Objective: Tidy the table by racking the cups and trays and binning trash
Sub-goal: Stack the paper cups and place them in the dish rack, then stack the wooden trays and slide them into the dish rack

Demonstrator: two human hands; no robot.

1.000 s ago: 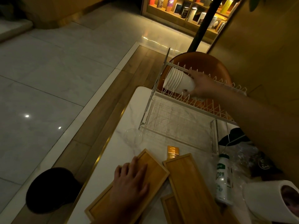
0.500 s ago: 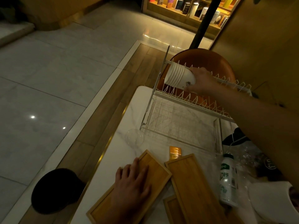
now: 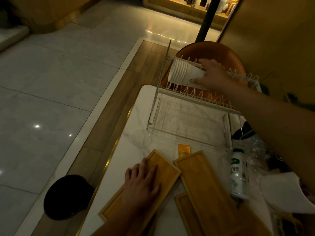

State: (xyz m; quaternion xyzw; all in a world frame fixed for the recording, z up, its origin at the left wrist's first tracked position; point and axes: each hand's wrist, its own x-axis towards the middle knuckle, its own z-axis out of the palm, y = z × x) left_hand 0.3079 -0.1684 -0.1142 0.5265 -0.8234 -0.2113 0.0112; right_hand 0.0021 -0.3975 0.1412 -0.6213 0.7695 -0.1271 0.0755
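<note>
Unmoved, right hand (image 3: pixel 213 76) grips cups (image 3: pixel 182 72) at rack (image 3: pixel 185 98) edge; left hand (image 3: pixel 141 182) flat on tray (image 3: pixel 168 169).

Cup stack (image 3: pixel 183 72) sideways @ rack (image 3: pixel 196 100) top

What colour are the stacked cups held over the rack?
The stacked cups are plain white; the head view shows them best.

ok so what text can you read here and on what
"D钙", roughly: large print on the white bottle label; its smaller print is blurred.
Nothing legible on the orange packet.
Print on the items on the far shelf is too small to read.
</note>
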